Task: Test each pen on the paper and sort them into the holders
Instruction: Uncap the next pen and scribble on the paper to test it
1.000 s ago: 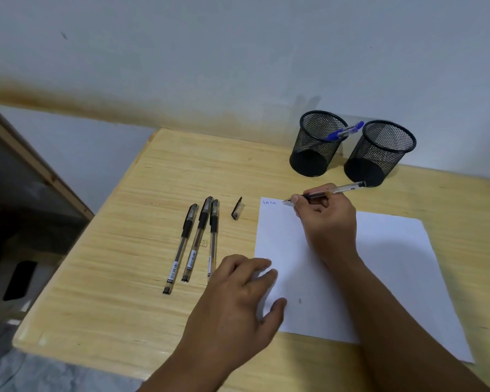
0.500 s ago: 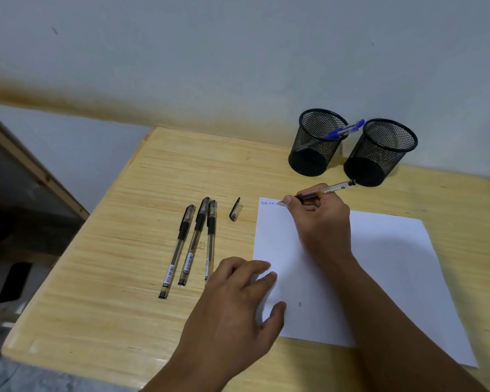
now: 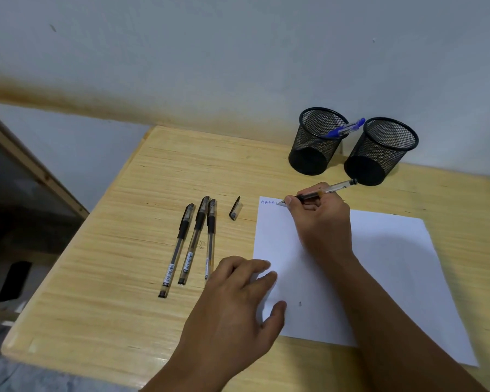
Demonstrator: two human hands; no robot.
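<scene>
Wooden table (image 3: 119, 250) seen from above, set against a pale wall. Left of centre, three capped pens (image 3: 194, 244) lie side by side, nearly parallel, caps toward the far edge and tips toward the near edge. Just right of them, at their far end, a loose pen cap (image 3: 235, 208) lies on the wood, close to the left edge of a white sheet of paper (image 3: 385, 264).

Left hand (image 3: 232, 309) rests near the front of the table, fingers relaxed and spread, fingertips pressing flat on the sheet's near left part, holding nothing.

Right hand (image 3: 321, 219) rests on the far left part of the sheet, thumb and fingers pinching an uncapped pen (image 3: 327, 190) low on its barrel. That pen slants from its tip, which sits at the paper just left of the thumb, up and to the right, so its back end sticks out past the knuckles toward the holders. A short line of blue writing (image 3: 268, 202) runs along the sheet's far left corner, ending at the tip.

Far right, two black mesh holders stand close together by the wall. The left holder (image 3: 317, 142) contains a blue pen (image 3: 345, 128) leaning over its right rim; the right holder (image 3: 381, 152) shows no pen inside.
</scene>
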